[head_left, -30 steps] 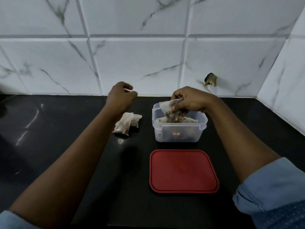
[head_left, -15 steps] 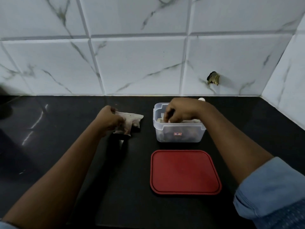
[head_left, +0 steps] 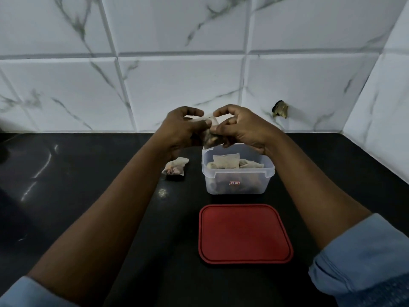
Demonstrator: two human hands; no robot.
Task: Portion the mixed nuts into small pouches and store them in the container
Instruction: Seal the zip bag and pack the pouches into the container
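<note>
- The left fingers and right fingers are curled and pinch one pouch between them. Thumbs and forefingers meet on its pale top edge, and the nuts show dark in its lower part.
- The left hand and right hand are almost touching, both raised off the counter.
- Right below the fingers, a little toward the right hand, stands the clear container, open at the top.
- Inside it lie filled packets, the top one flat and pale, reaching close to the rim.
- Below the left fingers a spare pouch lies on the counter, just left of the container and apart from it.
- Nearer the person than the fingers and the container, the red lid lies flat on the counter, not touching the container.
- Beyond the fingers rises a white marbled tile wall, with a dark chipped spot to the right of the right hand.
- A blue sleeve is pushed up the right forearm.
</note>
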